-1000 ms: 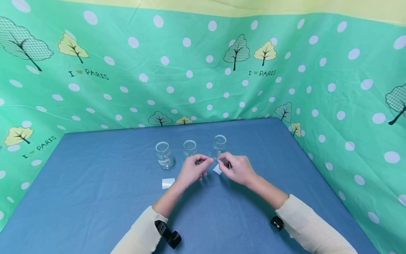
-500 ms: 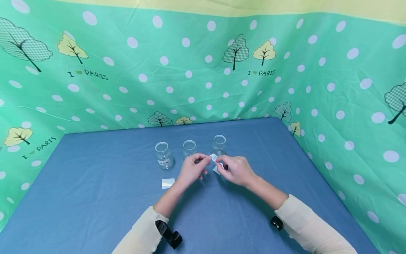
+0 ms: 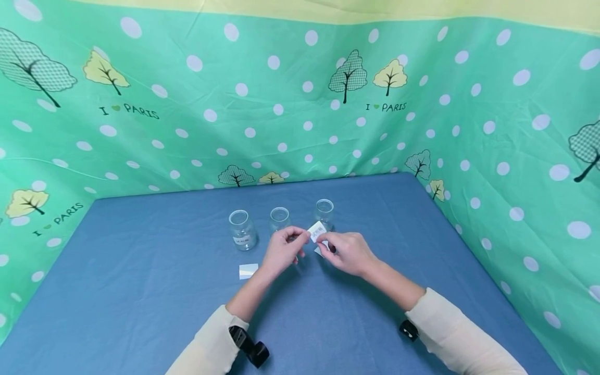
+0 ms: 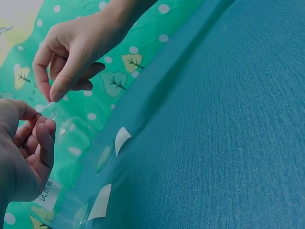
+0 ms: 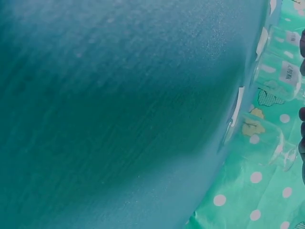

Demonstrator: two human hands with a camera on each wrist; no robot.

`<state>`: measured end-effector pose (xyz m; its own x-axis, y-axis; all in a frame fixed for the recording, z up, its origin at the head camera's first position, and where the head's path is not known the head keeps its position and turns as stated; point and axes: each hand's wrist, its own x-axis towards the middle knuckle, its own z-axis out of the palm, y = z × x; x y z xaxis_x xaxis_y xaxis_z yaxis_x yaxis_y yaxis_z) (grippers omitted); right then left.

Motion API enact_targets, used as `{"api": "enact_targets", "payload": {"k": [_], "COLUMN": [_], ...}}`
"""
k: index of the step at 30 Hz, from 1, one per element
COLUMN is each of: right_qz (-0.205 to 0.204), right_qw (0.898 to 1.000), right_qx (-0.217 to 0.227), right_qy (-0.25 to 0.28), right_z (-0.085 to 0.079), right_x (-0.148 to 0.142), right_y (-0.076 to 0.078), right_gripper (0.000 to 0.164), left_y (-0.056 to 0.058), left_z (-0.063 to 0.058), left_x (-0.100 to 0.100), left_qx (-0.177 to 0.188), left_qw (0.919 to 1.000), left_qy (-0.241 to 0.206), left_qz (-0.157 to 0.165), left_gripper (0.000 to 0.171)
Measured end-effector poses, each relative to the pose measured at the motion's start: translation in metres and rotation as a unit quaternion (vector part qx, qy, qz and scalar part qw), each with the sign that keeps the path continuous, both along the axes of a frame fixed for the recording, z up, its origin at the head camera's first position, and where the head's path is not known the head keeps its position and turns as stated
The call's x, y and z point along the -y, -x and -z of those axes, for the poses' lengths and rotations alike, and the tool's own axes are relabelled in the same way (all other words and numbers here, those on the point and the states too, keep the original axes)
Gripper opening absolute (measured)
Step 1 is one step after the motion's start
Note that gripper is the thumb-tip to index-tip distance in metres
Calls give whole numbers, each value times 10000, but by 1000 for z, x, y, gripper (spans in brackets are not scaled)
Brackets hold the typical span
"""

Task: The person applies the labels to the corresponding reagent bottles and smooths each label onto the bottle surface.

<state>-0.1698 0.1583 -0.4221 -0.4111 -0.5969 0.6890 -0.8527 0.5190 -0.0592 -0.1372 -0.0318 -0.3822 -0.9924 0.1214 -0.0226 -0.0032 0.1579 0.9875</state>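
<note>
A small white label point(image 3: 317, 231) with dark printed characters is between my two hands, in front of the right-hand glass jar point(image 3: 324, 209). The thumb and index finger of my left hand point(image 3: 284, 249) pinch its left corner. My right hand point(image 3: 350, 252) pinches its lower right edge with thumb and index finger. In the left wrist view the label is hard to make out between the fingertips. The middle jar point(image 3: 280, 216) stands partly hidden behind my left hand and bears a label in the right wrist view. A white label also sits on the left jar point(image 3: 242, 229).
A white backing paper piece point(image 3: 248, 271) lies on the blue cloth before the left jar. Another white piece point(image 3: 319, 251) lies under my right fingers. Green dotted curtain point(image 3: 281, 104) closes off the back and sides of the table.
The label has turned up from nearly edge-on, so its printed face now shows between my fingers. Both hands stay almost in place, the right one dipping slightly.
</note>
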Motion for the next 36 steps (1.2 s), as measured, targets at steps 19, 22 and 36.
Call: {"api": "enact_targets", "payload": {"k": [19, 22, 36], "right_qz": [710, 965, 1318], "right_qw": [9281, 9103, 8769], "right_qx": [2956, 3400, 4133], "right_qy": [2147, 2157, 2070], "right_z": [-7, -8, -8], "right_x": [-4, -4, -3], "right_y": [3, 5, 6], "right_gripper": [3, 5, 11], "left_y": [17, 17, 17], "left_z": [34, 33, 34], "left_x": [1, 1, 1], "left_qx": [-173, -194, -426], "left_qw": [9989, 9985, 9963], "left_qy": [429, 505, 723], "left_qz": [19, 47, 188], "left_gripper": [17, 17, 17]}}
